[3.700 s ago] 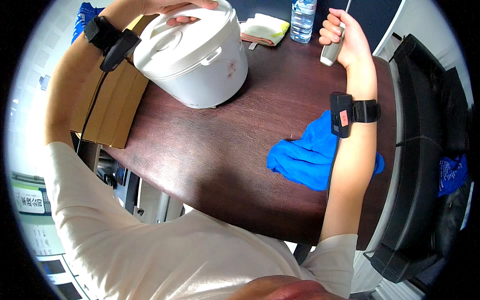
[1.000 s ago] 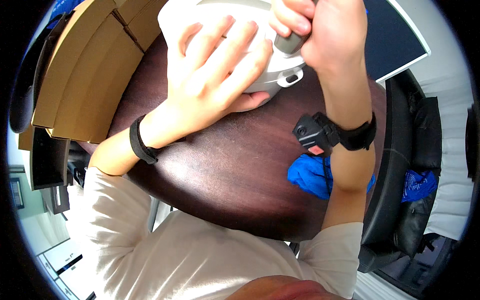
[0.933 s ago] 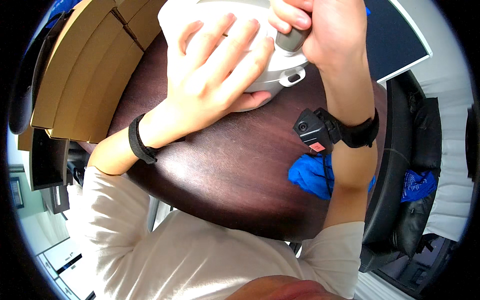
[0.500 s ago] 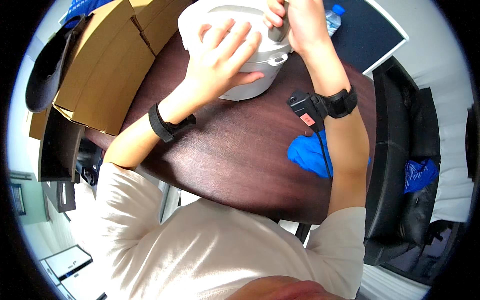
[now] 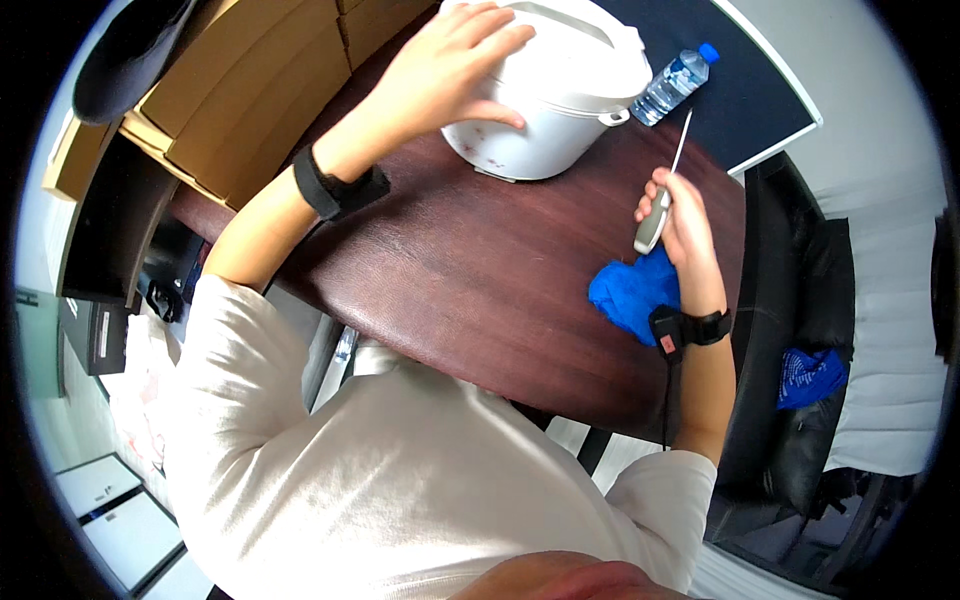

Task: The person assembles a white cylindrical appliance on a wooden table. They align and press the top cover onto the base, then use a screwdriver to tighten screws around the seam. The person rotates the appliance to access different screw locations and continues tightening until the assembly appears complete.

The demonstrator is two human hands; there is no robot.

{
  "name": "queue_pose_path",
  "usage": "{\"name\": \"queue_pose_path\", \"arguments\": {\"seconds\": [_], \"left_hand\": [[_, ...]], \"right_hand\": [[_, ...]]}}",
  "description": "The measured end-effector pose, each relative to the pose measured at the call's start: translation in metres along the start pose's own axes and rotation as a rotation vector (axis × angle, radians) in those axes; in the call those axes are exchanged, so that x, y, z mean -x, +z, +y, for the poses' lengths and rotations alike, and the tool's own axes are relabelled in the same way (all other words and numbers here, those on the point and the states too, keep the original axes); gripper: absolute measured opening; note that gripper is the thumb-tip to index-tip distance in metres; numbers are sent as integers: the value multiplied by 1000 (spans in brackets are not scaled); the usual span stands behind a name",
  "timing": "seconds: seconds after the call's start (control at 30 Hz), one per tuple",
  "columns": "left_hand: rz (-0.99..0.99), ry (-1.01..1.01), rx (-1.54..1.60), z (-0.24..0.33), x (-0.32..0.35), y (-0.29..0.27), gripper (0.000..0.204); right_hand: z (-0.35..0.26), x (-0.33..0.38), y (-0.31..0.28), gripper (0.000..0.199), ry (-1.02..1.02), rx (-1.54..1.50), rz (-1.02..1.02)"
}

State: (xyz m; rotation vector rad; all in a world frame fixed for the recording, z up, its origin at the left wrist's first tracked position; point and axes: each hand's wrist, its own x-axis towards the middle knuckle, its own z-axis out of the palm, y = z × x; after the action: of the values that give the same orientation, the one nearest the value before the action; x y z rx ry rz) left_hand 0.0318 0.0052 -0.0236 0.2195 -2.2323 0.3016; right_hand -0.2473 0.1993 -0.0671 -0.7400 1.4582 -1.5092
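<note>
Left hand (image 5: 455,70) rests flat on the white cooker (image 5: 555,85) at top centre, while the right hand (image 5: 685,215) grips a thin-shafted tool (image 5: 660,195) mid-right above the desk (image 5: 470,270).

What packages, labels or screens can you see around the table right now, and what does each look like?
Water bottle: far right of the table, beside the rice cooker; clear plastic, blue cap, pale label band.
Cardboard boxes: stacked along the table's left edge; plain brown, flat-sided.
Dark panel: behind the table, upper right; navy, white-framed, possibly a board rather than a screen.
</note>
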Motion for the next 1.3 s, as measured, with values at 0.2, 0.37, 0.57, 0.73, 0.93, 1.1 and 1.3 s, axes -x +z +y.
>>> {"name": "queue_pose_path", "arguments": {"seconds": [0.2, 0.37, 0.57, 0.73, 0.93, 1.1, 1.3], "left_hand": [[11, -209, -226, 48, -13, 39, 83], [-6, -311, -478, 90, -51, 72, 82], [-21, -263, -265, 89, -71, 69, 64], [242, -166, 295, 37, -67, 36, 27], [76, -324, 412, -36, -63, 39, 30], [-189, -261, 697, -65, -55, 62, 59], [-107, -161, 626, -84, -53, 88, 70]], "right_hand": [[18, 11, -6, 17, 218, -97, -62], [25, 8, -16, 21, 296, -56, 37], [27, 0, -23, 20, 310, -56, 95], [34, 6, -24, 20, 310, -13, 38], [39, 0, -11, 51, 364, 75, 70], [30, 16, 6, 43, 355, 128, 62], [21, 43, 13, 31, 264, 226, 72]]}}
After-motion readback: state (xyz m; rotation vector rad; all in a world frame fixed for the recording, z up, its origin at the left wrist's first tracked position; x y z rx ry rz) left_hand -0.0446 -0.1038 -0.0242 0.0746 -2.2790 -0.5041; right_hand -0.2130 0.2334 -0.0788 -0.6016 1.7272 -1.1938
